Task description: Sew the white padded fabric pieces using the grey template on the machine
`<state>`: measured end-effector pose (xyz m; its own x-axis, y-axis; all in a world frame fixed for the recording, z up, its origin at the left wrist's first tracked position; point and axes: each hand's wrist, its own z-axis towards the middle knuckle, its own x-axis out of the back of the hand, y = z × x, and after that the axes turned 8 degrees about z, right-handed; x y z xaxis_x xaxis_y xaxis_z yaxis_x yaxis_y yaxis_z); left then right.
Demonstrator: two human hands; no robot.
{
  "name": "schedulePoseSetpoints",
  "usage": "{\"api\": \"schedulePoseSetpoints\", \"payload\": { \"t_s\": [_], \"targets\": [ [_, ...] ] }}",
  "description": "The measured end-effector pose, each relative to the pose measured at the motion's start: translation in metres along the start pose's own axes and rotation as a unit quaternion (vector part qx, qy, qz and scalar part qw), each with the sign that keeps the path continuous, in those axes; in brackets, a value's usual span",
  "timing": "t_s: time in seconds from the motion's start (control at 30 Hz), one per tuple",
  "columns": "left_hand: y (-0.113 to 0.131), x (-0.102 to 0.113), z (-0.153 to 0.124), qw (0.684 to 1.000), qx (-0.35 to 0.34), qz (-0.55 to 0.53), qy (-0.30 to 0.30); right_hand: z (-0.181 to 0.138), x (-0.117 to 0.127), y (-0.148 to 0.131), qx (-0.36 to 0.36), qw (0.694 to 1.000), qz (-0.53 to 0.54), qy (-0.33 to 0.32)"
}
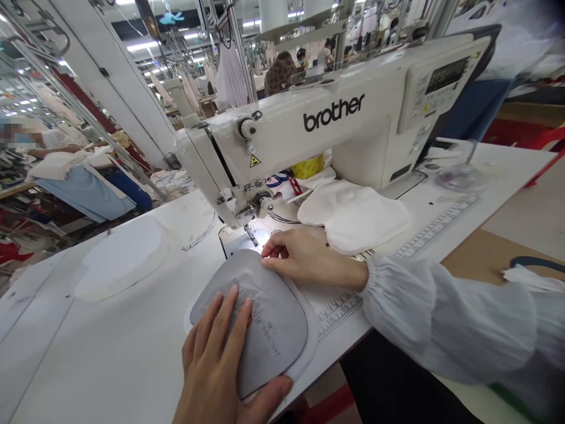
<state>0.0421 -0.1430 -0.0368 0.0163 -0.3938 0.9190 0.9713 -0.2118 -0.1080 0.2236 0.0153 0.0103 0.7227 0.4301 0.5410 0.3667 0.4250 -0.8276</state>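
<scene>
Lengthwise, the grey template (260, 330) is aimed at the presser foot (251, 234). It is pressed flat by the open left hand (212, 353); its far edge is touched by the open right hand (306, 256).

Bright overhead strip lights (141, 45); the needle plate (252, 239) glares white; edges bowed, top-right corner blurred.

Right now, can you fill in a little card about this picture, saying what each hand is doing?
Machine: Brother sewing machine
Left hand: spread flat on the grey sewing template
Right hand: fingertips on the template's far edge, beside the presser foot
Under template: white fabric
Beside right hand: white padded fabric piece
Also on table: rounded white fabric piece
Right sleeve: pale gathered oversleeve
Nearby: co-worker's arm, to the left
</scene>
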Motion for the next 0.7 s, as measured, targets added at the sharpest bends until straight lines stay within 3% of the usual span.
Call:
{"api": "schedulePoseSetpoints", "payload": {
  "t_s": [0.3,0.37,0.43,0.5,0.7],
  "targets": [
    [-0.012,0.001,0.000,0.995,-0.073,0.058,-0.021,-0.009,-0.007,0.007,0.034,0.997,-0.068,-0.001],
    [-0.013,0.001,0.000,0.997,-0.061,0.053,-0.018,-0.025,-0.007,0.005,0.091,0.991,-0.097,-0.002],
    [-0.013,0.002,0.000,0.997,-0.058,0.047,-0.020,-0.044,-0.007,0.003,0.212,0.966,-0.144,-0.037],
    [-0.014,0.005,0.000,0.996,-0.069,0.044,-0.035,-0.060,-0.008,0.002,0.276,0.942,-0.176,-0.078],
    [-0.031,0.014,0.003,0.991,-0.092,0.029,-0.092,-0.070,-0.009,0.004,0.299,0.920,-0.228,-0.108]
  ]
}}
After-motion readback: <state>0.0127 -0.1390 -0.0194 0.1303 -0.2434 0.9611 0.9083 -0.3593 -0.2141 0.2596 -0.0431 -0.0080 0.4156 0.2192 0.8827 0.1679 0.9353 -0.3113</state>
